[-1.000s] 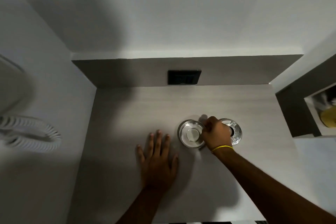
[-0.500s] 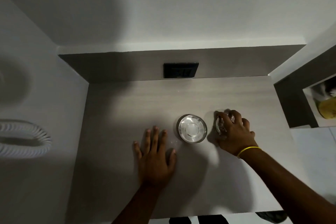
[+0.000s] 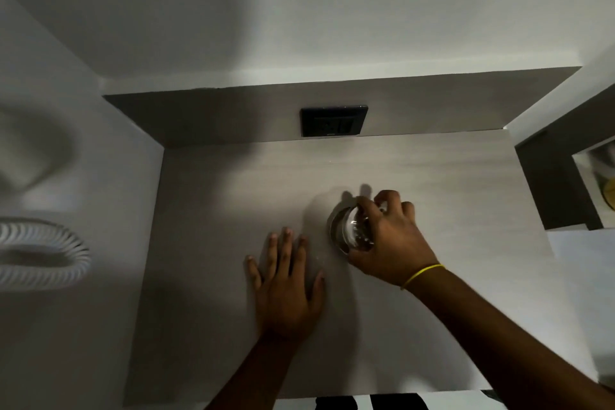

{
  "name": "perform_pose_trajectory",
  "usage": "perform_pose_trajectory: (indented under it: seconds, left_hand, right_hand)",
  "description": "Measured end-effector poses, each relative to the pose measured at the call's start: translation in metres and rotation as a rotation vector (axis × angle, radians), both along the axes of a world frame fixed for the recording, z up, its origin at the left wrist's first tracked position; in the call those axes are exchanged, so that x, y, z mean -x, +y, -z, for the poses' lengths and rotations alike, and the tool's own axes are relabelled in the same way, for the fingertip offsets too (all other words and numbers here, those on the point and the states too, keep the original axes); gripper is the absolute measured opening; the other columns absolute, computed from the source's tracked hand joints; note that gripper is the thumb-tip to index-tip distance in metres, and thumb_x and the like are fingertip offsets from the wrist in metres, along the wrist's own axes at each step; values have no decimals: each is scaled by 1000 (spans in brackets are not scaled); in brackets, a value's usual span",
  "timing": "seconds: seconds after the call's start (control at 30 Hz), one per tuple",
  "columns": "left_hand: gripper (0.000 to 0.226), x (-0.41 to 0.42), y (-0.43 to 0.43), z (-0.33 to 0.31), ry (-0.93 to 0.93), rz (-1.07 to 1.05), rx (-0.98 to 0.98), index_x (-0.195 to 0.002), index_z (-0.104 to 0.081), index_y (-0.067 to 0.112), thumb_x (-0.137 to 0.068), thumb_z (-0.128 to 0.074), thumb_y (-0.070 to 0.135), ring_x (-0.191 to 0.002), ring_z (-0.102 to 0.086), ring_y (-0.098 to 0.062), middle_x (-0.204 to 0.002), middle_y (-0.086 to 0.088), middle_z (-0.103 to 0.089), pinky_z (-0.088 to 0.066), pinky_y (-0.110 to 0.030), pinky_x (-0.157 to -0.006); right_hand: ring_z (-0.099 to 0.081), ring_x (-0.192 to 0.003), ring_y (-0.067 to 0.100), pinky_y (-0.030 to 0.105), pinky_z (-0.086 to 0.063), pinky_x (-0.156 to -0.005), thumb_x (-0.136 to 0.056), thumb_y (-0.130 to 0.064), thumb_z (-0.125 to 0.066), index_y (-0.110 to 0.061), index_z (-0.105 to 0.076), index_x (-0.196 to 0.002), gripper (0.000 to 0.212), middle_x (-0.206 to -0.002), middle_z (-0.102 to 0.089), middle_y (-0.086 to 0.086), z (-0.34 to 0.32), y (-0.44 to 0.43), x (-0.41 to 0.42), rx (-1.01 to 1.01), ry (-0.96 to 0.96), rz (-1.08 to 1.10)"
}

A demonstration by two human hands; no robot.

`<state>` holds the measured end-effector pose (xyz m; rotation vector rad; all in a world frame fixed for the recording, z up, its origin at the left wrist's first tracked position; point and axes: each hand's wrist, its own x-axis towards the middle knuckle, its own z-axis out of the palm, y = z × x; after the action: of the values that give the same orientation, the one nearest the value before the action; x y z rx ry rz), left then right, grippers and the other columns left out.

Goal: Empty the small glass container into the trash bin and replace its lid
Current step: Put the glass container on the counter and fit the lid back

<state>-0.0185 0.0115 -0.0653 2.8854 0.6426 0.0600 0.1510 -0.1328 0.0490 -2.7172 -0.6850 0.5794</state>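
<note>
My right hand (image 3: pixel 391 243) is closed around the small glass container (image 3: pixel 357 230) and holds it tilted just above the grey counter (image 3: pixel 216 210). A dark curved edge (image 3: pixel 332 225) shows at the glass's left side; it may be the round metal lid, which is otherwise hidden under the glass and my fingers. My left hand (image 3: pixel 286 280) lies flat on the counter with fingers spread, a little left of the glass and apart from it. No trash bin is in view.
A black socket plate (image 3: pixel 334 120) sits on the back panel. A white coiled cord (image 3: pixel 43 253) hangs on the left wall. At the right, a dark-framed niche (image 3: pixel 562 183) holds a yellow object (image 3: pixel 609 194). The counter's front edge runs along the bottom.
My right hand has closed on the glass container and carried it left, over the spot where the metal lid lay. The lid is now mostly hidden. My left hand stayed flat.
</note>
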Motion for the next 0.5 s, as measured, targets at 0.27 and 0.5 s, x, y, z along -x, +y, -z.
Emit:
perform_pose_trajectory:
  seconds: [0.27, 0.5]
  left_hand:
    - [73, -1, 0, -5, 12, -6, 5, -166, -39, 26, -102, -42, 60, -168, -16, -28, -179, -3, -25, -16, -72, -129]
    - [74, 0, 3, 0, 39, 16, -2, -168, -32, 28, -103, -41, 62, -169, -12, -27, -180, -3, -23, -12, -70, -130]
  right_hand:
    - [-43, -127, 37, 50, -59, -95, -64, -56, -73, -26, -40, -158, 104, -144, -42, 10, 19, 16, 4, 91, -13, -118]
    - [-44, -128, 38, 49, -58, -96, -64, -57, -72, -30, -32, -162, 109, -149, -38, 12, 27, 18, 3, 137, -23, -190]
